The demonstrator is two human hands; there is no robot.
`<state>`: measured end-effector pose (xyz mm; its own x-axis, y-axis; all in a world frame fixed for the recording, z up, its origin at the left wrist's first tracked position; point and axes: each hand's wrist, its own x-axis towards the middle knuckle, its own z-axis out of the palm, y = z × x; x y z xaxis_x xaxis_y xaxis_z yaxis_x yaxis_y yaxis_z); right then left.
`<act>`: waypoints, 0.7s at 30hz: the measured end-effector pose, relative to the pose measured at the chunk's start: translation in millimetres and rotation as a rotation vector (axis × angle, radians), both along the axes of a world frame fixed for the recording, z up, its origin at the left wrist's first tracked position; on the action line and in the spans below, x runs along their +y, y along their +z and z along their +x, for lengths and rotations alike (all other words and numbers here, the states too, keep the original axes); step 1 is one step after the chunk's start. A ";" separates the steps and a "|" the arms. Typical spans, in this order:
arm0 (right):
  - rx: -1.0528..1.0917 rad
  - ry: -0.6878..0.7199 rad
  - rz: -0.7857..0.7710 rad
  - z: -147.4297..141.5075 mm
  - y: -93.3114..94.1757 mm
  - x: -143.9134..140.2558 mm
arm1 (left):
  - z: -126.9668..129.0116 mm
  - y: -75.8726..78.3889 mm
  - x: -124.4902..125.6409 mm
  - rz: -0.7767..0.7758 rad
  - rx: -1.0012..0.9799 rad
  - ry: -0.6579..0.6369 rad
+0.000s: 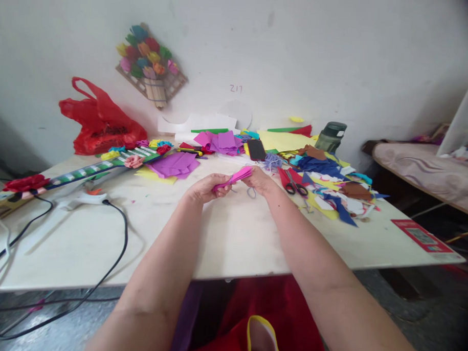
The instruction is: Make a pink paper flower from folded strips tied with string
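While both hands hover above the table, the left hand pinches the near end of a pink strip; the right hand closes on its far end; scissors lie just right.

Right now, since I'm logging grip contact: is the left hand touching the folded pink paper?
Touching. The head view shows the left hand pinching one end of the folded pink paper, with the right hand at the other end.

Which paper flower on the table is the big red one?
The large red paper flower lying at the far left end of the table, beside the black cable. The other flowers, pink, yellow and blue, are smaller and sit on the green strip.
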<state>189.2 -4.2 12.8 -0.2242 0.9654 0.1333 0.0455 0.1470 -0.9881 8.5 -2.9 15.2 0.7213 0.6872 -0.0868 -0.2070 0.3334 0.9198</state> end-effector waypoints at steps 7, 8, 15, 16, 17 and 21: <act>0.028 -0.031 -0.028 -4.9 -3.6 1.1 | 2.3 4.3 -4.6 -0.063 -0.027 0.069; 0.025 -0.037 -0.025 -5.7 -3.7 1.0 | 2.4 4.5 -5.0 -0.063 -0.029 0.070; 0.044 -0.078 -0.073 -10.1 -0.2 -1.7 | 2.3 -0.8 -0.7 0.027 -0.100 0.112; 0.051 -0.086 -0.079 -10.4 0.3 -1.7 | 2.4 -1.7 0.3 0.040 -0.118 0.131; 0.058 -0.094 -0.080 -10.8 0.7 -1.6 | 2.6 -2.5 1.2 0.044 -0.133 0.154; 0.049 -0.095 -0.064 -14.2 0.1 -0.9 | 3.5 -4.5 5.1 0.021 -0.192 0.234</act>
